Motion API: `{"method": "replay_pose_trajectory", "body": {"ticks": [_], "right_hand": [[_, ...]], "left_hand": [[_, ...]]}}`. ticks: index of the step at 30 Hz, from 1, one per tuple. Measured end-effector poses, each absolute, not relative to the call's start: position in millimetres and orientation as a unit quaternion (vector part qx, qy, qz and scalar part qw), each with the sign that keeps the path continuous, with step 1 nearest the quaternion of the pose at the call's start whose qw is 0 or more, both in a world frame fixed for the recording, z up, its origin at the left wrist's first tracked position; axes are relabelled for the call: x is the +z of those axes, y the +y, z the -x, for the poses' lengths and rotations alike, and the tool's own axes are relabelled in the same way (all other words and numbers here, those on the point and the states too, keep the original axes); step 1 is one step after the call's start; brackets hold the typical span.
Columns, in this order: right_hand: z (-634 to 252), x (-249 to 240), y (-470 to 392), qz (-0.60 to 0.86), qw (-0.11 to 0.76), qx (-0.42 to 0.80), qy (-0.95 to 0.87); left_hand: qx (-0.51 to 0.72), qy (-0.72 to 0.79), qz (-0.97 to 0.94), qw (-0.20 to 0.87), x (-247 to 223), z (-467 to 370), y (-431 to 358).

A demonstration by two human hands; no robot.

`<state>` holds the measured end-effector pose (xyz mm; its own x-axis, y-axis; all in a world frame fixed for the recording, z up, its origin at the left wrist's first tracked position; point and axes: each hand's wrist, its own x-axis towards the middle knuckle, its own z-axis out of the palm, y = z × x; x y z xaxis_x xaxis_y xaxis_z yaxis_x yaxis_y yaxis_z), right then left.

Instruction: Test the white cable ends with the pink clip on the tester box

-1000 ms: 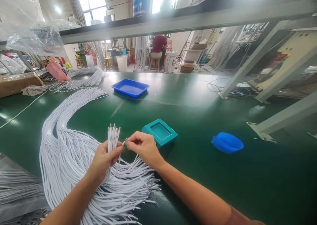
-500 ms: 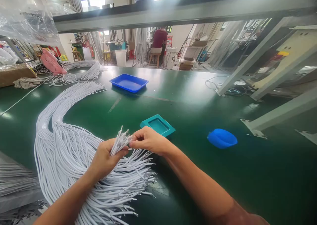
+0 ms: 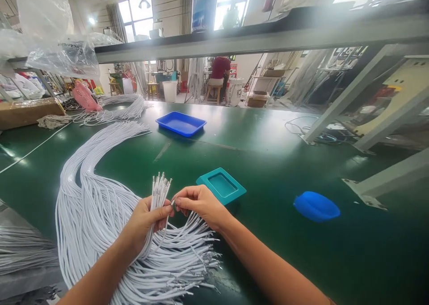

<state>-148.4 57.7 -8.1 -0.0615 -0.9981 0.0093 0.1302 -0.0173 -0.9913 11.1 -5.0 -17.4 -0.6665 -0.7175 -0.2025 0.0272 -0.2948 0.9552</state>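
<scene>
My left hand (image 3: 147, 218) is closed around a small bunch of white cables (image 3: 160, 191), their stripped ends pointing up. Close beside it, my right hand (image 3: 199, 203) pinches the tip of a single white cable (image 3: 172, 202) between thumb and fingers. Under both hands lies a large pile of white cables (image 3: 100, 211), curving from the back left to loose ends at the front. A teal tray (image 3: 236, 190) sits just behind my right hand, partly covered by it.
A blue tray (image 3: 181, 124) stands further back on the green table (image 3: 278, 162). To the right are a blue bowl-like container (image 3: 317, 206) and metal rack legs (image 3: 375, 180). A pink object (image 3: 86, 97) and a cardboard box (image 3: 30, 112) lie back left. A person (image 3: 219, 72) sits in the background.
The bunch in my left hand has turned more upright. My right hand has drawn slightly clear of the bunch, showing the pinched cable tip. The whole view has shifted up and left.
</scene>
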Motion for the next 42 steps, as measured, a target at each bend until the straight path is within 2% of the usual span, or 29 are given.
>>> {"method": "replay_pose_trajectory", "body": {"ticks": [2,4,6,9,11,13,17,24,26,34,36,40,42], "right_hand": [[143.5,-9.6,57.7,0.438,0.509,-0.557,0.489],[138.7,-12.2,58.0,0.454,0.464,-0.55,0.525],[134.7,-17.1,58.2,0.511,0.32,-0.543,0.584],[133.1,-25.2,58.4,0.643,0.016,-0.491,0.588],[135.4,-26.6,58.9,0.705,-0.075,-0.446,0.547],[139.0,-23.2,59.8,0.719,-0.036,-0.437,0.54],[143.6,-12.5,60.9,0.635,0.179,-0.457,0.597],[144.1,-15.3,53.8,0.422,0.477,-0.516,0.574],[144.8,-16.0,52.8,0.404,0.496,-0.52,0.566],[146.1,-17.5,57.4,0.455,0.47,-0.509,0.559],[144.6,-20.7,58.8,0.51,0.381,-0.497,0.59],[142.7,-28.1,59.8,0.707,0.004,-0.407,0.578],[146.5,-29.4,59.4,0.765,-0.101,-0.335,0.54]], "left_hand": [[-0.741,-0.531,-0.322,0.254,-18.3,-10.9,-5.6],[-0.743,-0.528,-0.32,0.257,-19.5,-10.3,-6.5],[-0.741,-0.529,-0.322,0.258,-20.8,-9.7,-7.3],[-0.74,-0.53,-0.325,0.255,-23.1,-9.3,-8.4],[-0.741,-0.528,-0.324,0.257,-24.5,-9.3,-9.0],[-0.741,-0.528,-0.325,0.257,-25.1,-9.3,-9.4],[-0.727,-0.551,-0.33,0.243,-25.0,-7.9,-9.1],[-0.693,-0.589,-0.343,0.235,-30.0,-6.1,-8.3],[-0.687,-0.593,-0.347,0.237,-31.3,-5.9,-8.2],[-0.691,-0.59,-0.346,0.234,-30.0,-5.2,-7.8],[-0.703,-0.579,-0.342,0.231,-28.7,-4.7,-8.4],[-0.734,-0.544,-0.336,0.23,-28.4,-2.9,-10.7],[-0.744,-0.527,-0.34,0.229,-29.4,-1.7,-12.1]]}}
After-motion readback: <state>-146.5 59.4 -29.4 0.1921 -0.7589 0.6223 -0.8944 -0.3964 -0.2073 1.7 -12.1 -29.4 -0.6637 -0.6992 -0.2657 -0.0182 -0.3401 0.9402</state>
